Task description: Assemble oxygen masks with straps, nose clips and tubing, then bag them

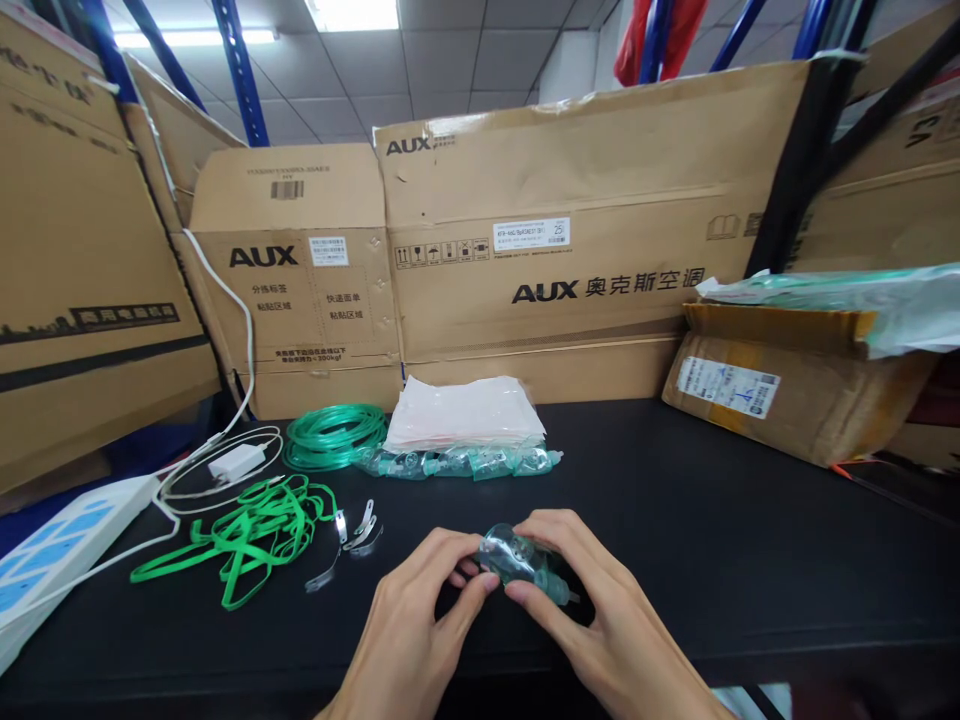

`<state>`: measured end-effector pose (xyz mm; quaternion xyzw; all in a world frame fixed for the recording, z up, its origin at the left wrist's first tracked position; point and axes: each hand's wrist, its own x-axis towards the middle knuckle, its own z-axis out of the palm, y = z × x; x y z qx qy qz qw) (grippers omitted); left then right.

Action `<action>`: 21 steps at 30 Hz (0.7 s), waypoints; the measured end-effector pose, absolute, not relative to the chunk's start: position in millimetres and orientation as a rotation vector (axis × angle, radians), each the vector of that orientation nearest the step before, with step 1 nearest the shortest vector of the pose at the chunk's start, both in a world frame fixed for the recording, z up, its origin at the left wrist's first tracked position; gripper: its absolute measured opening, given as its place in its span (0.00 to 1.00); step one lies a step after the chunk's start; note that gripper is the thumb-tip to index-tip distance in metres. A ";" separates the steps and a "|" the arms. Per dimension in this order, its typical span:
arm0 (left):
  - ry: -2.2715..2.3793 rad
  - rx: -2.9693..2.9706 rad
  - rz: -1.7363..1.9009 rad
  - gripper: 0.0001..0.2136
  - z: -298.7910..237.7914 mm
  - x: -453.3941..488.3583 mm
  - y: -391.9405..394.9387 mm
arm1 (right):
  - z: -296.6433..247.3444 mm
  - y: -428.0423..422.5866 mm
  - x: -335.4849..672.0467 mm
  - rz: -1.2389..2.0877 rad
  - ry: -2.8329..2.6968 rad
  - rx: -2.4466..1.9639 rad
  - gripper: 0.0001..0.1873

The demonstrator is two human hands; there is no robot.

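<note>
Between my two hands, just above the black table, is a clear green-tinted oxygen mask (517,560) with a small connector pointing to the lower right. My left hand (431,600) pinches its left edge between thumb and fingers. Around its right side curls my right hand (592,600), thumb in front and fingers on top. Several similar masks (465,461) lie in a row farther back, against a stack of white paper sheets (465,412). Left of my hands are a tangle of green elastic straps (262,530) and several small metal strips (364,525).
Coiled green tubing (334,437) lies at the back left. A white power strip (67,545), cable and white adapter (237,461) occupy the left side. Large cardboard panels (585,230) wall off the back. An open carton (780,380) holding plastic-wrapped items stands at the right.
</note>
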<state>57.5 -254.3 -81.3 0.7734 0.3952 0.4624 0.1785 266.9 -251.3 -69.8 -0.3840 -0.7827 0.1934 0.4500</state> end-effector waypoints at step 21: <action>1.225 2.692 1.103 0.10 -117.9 48.4 -271.3 | -77.9 -248.3 266.5 0.284 -1.900 -1.089 0.13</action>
